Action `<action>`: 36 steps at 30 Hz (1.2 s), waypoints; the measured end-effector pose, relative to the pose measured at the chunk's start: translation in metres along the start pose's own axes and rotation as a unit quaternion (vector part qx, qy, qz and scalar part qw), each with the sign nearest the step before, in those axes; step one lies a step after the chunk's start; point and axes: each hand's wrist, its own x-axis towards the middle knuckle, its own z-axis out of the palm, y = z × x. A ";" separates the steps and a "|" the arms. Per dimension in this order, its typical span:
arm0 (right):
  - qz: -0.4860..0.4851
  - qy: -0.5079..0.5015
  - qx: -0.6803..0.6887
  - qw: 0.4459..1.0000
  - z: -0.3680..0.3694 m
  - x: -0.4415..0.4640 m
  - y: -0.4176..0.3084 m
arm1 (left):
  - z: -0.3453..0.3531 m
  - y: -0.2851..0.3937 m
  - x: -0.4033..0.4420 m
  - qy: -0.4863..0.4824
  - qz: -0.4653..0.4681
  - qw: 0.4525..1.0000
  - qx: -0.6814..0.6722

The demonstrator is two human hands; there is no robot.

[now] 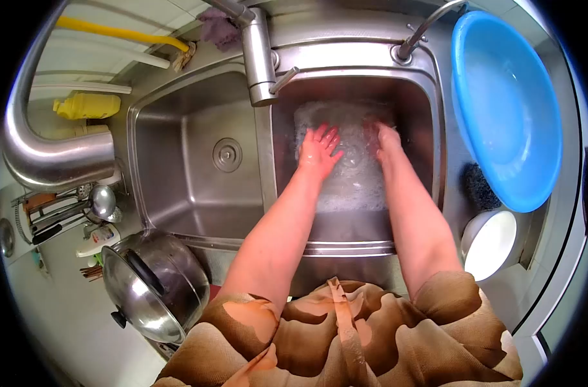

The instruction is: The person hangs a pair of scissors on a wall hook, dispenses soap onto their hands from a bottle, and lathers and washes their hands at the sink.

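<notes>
Both my hands are in the right basin [416, 151] of a steel double sink, over soapy, bubbly water [352, 184]. My left hand [319, 151] is wet, its fingers spread apart, and holds nothing. Across from it, near the basin's right side, my right hand [385, 138] is turned inward. Its fingers look stretched out and partly blurred at the water, with no object visible in them. Between the hands, the drain area shows only dimly through the moving water. The grey tap [259, 64] stands above the divider, at the upper left of this basin.
To the left is the second basin [200, 174] with its drain strainer [227, 155]. A blue tub [539, 109], a dark scrubber [481, 186] and a white bowl [490, 245] sit on the right. A lidded steel pot [171, 271] and a ladle [103, 201] are at lower left.
</notes>
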 end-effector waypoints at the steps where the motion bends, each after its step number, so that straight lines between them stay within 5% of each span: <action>1: 0.034 -0.107 -0.014 0.994 0.009 -0.030 -0.010 | -0.001 -0.003 0.003 0.018 0.002 1.000 0.000; 2: 0.065 -0.211 -0.028 0.975 0.027 -0.077 -0.028 | -0.002 -0.006 0.008 0.033 0.002 0.999 -0.003; 4: 0.009 -0.246 -0.049 0.968 0.043 -0.116 -0.021 | -0.021 -0.008 0.037 0.019 -0.025 0.998 -0.048; 5: -0.060 -0.243 -0.127 0.960 0.052 -0.138 -0.014 | -0.025 -0.008 0.048 0.009 -0.044 0.995 -0.089; 6: -0.170 -0.239 -0.196 0.936 0.059 -0.157 0.003 | -0.020 -0.013 0.048 -0.031 0.083 0.994 -0.060; 7: -0.274 -0.232 -0.262 0.896 0.064 -0.169 0.017 | -0.002 -0.002 0.026 -0.005 0.044 0.996 -0.080; 8: -0.272 -0.231 -0.261 0.897 0.068 -0.159 0.028 | 0.005 -0.007 0.013 -0.018 0.091 0.995 -0.045; 9: -0.341 -0.121 -0.303 0.881 0.074 -0.133 0.038 | 0.017 -0.015 0.003 -0.034 0.140 0.989 -0.010; 10: -0.405 -0.009 -0.338 0.850 0.083 -0.112 0.038 | 0.033 -0.021 -0.005 -0.041 0.080 0.995 0.040; 11: -0.276 -0.087 -0.175 0.941 0.064 -0.095 0.010 | 0.049 -0.024 -0.018 -0.046 0.021 0.994 0.093; 13: -0.110 0.031 -0.230 0.966 0.044 -0.066 -0.027 | 0.072 -0.025 -0.055 -0.169 -0.011 0.979 0.113; 14: -0.273 0.098 -0.285 0.913 0.028 -0.063 -0.030 | 0.068 -0.024 -0.057 -0.145 -0.009 0.982 0.121; 17: -0.406 0.203 -0.273 0.848 -0.005 -0.018 0.000 | 0.050 -0.031 -0.043 -0.053 -0.001 0.992 0.115; 19: -0.261 0.126 -0.265 0.920 -0.022 0.027 0.037 | 0.031 -0.028 -0.027 0.021 0.015 0.995 0.100; 20: 0.000 -0.022 -0.028 0.999 0.008 -0.028 0.007 | 0.026 -0.028 -0.017 0.067 -0.013 0.994 0.081; 22: 0.110 -0.184 0.071 0.974 0.040 -0.097 -0.030 | 0.015 -0.024 -0.004 0.117 -0.044 0.990 0.057; 23: 0.115 -0.185 0.068 0.974 0.050 -0.116 -0.041 | 0.009 -0.015 0.001 0.050 -0.040 0.994 0.088; 24: 0.089 -0.249 -0.184 0.947 0.056 -0.129 -0.053 | 0.005 -0.008 0.003 -0.025 -0.038 0.992 0.120; 25: 0.057 -0.292 -0.424 0.855 0.058 -0.137 -0.059 | 0.030 0.011 -0.023 -0.076 -0.095 0.992 0.037; 27: -0.132 -0.264 -0.738 0.607 0.065 -0.151 -0.058 | 0.038 0.020 -0.023 -0.131 -0.068 0.977 0.151; 28: -0.158 -0.215 -0.769 0.581 0.065 -0.144 -0.048 | 0.047 0.018 -0.027 -0.176 -0.028 0.944 0.277; 29: -0.167 -0.215 -0.766 0.583 0.068 -0.138 -0.047 | 0.057 0.004 -0.036 -0.184 0.186 0.869 0.420; 31: -0.173 -0.184 -0.731 0.633 0.058 -0.122 -0.054 | 0.070 -0.008 -0.054 -0.226 0.429 0.682 0.548; 32: -0.174 -0.175 -0.713 0.656 0.053 -0.115 -0.054 | 0.080 -0.015 -0.069 -0.221 0.429 0.682 0.550; 34: -0.168 -0.172 -0.678 0.695 0.053 -0.099 -0.035 | 0.091 -0.023 -0.094 -0.307 0.511 0.589 0.546; 36: -0.224 -0.094 -0.668 0.704 0.045 -0.081 -0.006 | 0.062 -0.020 -0.058 -0.230 0.540 0.595 0.550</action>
